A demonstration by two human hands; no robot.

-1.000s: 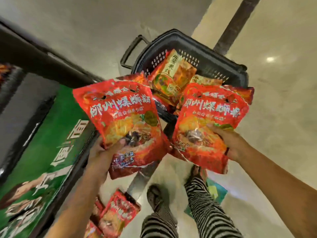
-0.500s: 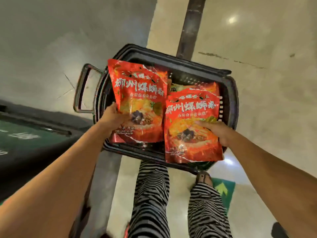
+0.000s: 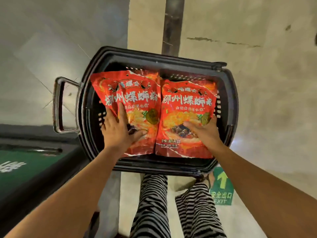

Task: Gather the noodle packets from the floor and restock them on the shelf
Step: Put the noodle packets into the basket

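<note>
Left hand [image 3: 120, 131] is flat on the left packet [image 3: 135, 98], fingers spread wide and straight, palm on the lower half, not wrapped round anything. Right hand [image 3: 205, 133] looks the same on the right packet [image 3: 187, 103]: palm down on the btm-right part, thumb out to the left over the food pic, fingertips up by the packet's right edge. Looks like pressing, not gripping, afaict.

Both packets are red w/ big white lettering, face up, side by side inside the basket [image 3: 154, 56], inner edges meeting abt the middle. The left packet is tilted, its top-left corner toward the basket's left wall. The right packet sits pretty square, its right edge near the right wall and its btm edge close to the near rim.

The basket's black plastic w/ slotted walls and stands on the floor [image 3: 257, 100]. A metal handle [image 3: 58, 103] sticks out from its left side.

Below the near rim are the person's legs in striped trousers [image 3: 151, 203]. A green exit sticker [image 3: 221, 188] w/ an arrow is on the floor just right of them. A dark-edged green panel [image 3: 25, 169] w/ white letters fills the lower left.
</note>
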